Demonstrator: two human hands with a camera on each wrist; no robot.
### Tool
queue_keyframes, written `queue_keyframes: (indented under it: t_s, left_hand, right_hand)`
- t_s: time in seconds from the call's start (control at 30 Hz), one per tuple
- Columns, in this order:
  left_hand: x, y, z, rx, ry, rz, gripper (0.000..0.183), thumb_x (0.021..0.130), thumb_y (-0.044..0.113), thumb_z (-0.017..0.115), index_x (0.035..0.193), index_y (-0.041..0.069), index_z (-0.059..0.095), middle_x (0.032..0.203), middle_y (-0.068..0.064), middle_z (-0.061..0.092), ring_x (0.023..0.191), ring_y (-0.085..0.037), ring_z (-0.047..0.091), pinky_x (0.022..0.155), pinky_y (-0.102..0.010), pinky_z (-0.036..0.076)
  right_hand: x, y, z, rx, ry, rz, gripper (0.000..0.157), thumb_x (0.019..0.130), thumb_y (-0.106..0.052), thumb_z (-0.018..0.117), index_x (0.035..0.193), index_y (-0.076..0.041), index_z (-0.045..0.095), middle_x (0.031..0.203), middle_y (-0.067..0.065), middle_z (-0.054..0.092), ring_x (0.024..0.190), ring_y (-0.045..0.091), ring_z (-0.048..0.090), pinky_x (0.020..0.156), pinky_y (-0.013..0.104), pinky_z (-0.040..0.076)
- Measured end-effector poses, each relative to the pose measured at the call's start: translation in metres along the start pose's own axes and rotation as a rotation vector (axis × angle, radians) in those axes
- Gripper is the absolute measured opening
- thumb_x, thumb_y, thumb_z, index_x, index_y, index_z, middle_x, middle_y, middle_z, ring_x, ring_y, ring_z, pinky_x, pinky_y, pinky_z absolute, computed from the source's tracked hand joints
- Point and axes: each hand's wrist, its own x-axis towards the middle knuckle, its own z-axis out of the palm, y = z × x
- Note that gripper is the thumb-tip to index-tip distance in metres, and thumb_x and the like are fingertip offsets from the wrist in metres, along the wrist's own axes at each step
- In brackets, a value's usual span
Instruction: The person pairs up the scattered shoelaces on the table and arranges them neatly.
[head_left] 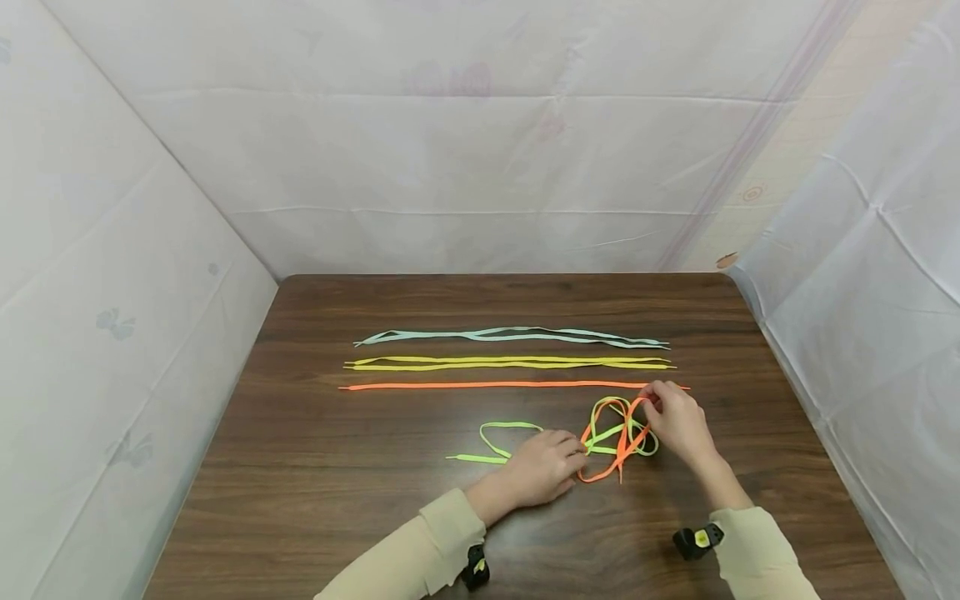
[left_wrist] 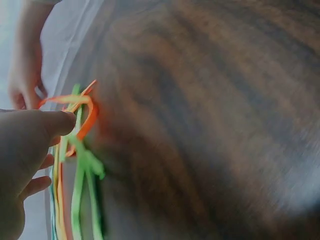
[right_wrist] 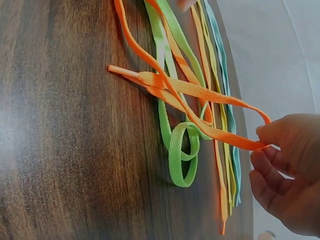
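My right hand (head_left: 677,419) pinches a flat orange shoelace (right_wrist: 220,95) between thumb and fingertips, with a bend of it lifted off the table. The lace loops over a lime-green shoelace (right_wrist: 183,155), and the two overlap in a loose tangle. At the left side of this tangle is my left hand (head_left: 543,467), fingers bent, fingertips right at the orange and green strands. Its thumb (left_wrist: 55,122) covers part of the laces in the left wrist view; I cannot tell whether it grips one. Two green strands trail left past this hand, ending in a tip.
Behind the tangle, a straight orange shoelace (head_left: 465,385) lies across the brown wooden table (head_left: 300,500). Farther back are yellow shoelaces (head_left: 487,363) and pale blue shoelaces (head_left: 510,334), laid roughly parallel. White sheeting (head_left: 480,167) hangs behind the table and along both sides.
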Motion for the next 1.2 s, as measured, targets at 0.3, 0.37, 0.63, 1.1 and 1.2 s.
queue_keyframes:
  t_s: [0.3,0.37,0.63,1.1,1.2]
  left_hand:
    - [0.002,0.015,0.012,0.131,-0.042,0.058,0.024,0.087,0.037,0.06,0.108,0.024,0.064,0.104,0.008,0.061,0.096,-0.012,0.052,0.083,-0.027,0.042]
    - [0.002,0.016,0.014,0.165,-0.019,0.053,0.019,0.087,0.036,0.059,0.101,0.024,0.065,0.098,0.008,0.061,0.089,-0.012,0.051,0.076,-0.026,0.041]
    - [0.003,0.018,0.017,0.207,0.04,-0.014,0.01,0.088,0.028,0.058,0.082,0.024,0.065,0.08,0.009,0.061,0.069,-0.01,0.049,0.062,-0.024,0.036]
    - [-0.013,0.019,0.003,0.213,0.061,-0.108,0.012,0.089,0.025,0.057,0.08,0.025,0.066,0.079,0.01,0.063,0.074,-0.011,0.055,0.071,-0.027,0.038]
    - [-0.019,0.017,-0.001,0.205,0.08,-0.122,0.014,0.09,0.026,0.056,0.08,0.024,0.065,0.078,0.009,0.063,0.079,-0.012,0.055,0.082,-0.031,0.039]
  right_hand:
    - [0.001,-0.001,0.0,0.015,0.026,-0.006,0.007,0.08,-0.001,0.063,0.086,-0.005,0.063,0.073,0.005,0.057,0.059,0.015,0.053,0.047,0.028,0.039]
    - [0.002,-0.001,0.0,0.018,0.032,-0.008,0.007,0.08,-0.002,0.063,0.086,-0.005,0.063,0.073,0.005,0.056,0.058,0.014,0.052,0.047,0.027,0.038]
    - [0.003,-0.003,-0.001,0.025,0.026,0.001,0.007,0.081,-0.002,0.062,0.087,-0.005,0.062,0.072,0.005,0.055,0.056,0.013,0.049,0.046,0.027,0.036]
    - [0.002,0.001,-0.007,0.006,0.075,0.002,0.008,0.079,-0.001,0.061,0.085,-0.006,0.062,0.071,0.004,0.056,0.058,0.014,0.049,0.048,0.028,0.036]
    - [0.001,0.002,-0.008,0.004,0.096,-0.003,0.008,0.079,0.0,0.061,0.084,-0.006,0.063,0.071,0.004,0.057,0.057,0.013,0.049,0.047,0.028,0.036]
